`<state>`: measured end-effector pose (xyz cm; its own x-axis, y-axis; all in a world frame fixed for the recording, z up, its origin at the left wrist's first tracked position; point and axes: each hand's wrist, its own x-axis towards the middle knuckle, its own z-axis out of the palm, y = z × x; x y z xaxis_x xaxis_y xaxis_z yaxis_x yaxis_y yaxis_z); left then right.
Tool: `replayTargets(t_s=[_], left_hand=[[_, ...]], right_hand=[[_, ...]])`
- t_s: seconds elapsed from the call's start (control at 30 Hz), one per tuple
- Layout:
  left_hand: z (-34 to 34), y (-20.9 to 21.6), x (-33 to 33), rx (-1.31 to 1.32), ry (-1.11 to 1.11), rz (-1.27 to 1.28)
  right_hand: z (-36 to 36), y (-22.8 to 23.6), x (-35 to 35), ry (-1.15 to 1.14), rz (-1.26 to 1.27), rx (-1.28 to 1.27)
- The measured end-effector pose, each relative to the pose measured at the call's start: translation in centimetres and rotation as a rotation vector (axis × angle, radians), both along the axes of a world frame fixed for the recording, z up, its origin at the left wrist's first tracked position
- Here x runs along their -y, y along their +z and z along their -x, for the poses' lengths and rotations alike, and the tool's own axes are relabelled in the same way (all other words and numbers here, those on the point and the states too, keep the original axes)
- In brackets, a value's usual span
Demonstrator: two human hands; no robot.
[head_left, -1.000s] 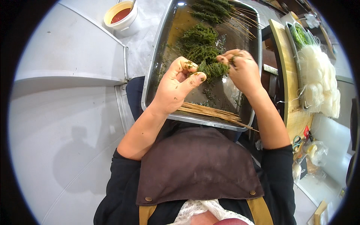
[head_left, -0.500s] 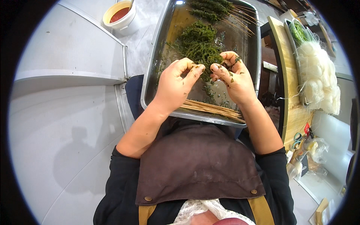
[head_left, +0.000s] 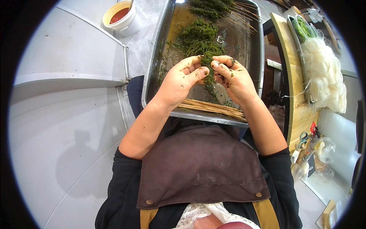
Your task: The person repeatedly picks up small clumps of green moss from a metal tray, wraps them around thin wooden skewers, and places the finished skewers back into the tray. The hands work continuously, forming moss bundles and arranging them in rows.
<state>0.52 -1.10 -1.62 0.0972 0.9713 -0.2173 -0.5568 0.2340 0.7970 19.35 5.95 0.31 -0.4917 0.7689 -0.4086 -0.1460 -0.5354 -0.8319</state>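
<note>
A clump of dark green, stringy, seaweed-like greens (head_left: 207,60) is pinched between my two hands above a metal tray (head_left: 148,82). My left hand (head_left: 179,80) grips its left side with thumb and fingers closed. From the right, my right hand (head_left: 238,82) closes thumb and forefinger on the same clump; its other fingers curl beneath. Green bits stick to both hands. Just beyond them lies a wet pile of the same greens (head_left: 194,36). Thin wooden skewers (head_left: 213,109) lie along the tray's near edge. Whether a skewer runs inside the held clump is hidden.
Skewered greens (head_left: 209,7) lie at the tray's far end, bare sticks pointing right. A white bucket (head_left: 127,24) of red liquid stands far left. On the wooden table (head_left: 295,76) at right are white noodle-like bundles (head_left: 324,76) and scissors (head_left: 303,140).
My hands have drawn slightly up and closer together around the clump. More of the greens now shows between my fingers. The skewers remain at the near edge.
</note>
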Motion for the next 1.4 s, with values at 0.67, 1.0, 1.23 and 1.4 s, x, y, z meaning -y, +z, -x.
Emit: replayTargets(t_s=[0.67, 1.0, 1.23, 1.4], left_hand=[[3.7, -2.1, 0.8, 0.18, 0.166, -0.082], [2.6, -0.6, 1.0, 0.114, 0.281, -0.14], [2.6, -0.4, 1.0, 0.053, 0.27, -0.138], [2.7, -0.6, 1.1, -0.042, 0.235, -0.144]], right_hand=[[-5.1, -0.4, 3.0, 0.602, -0.517, 0.857], [-3.3, 1.6, 6.3, 0.168, -0.437, 0.331], [-3.5, 2.2, 5.5, 0.215, -0.354, 0.328], [-3.8, 3.2, 4.9, 0.275, -0.336, 0.416]])
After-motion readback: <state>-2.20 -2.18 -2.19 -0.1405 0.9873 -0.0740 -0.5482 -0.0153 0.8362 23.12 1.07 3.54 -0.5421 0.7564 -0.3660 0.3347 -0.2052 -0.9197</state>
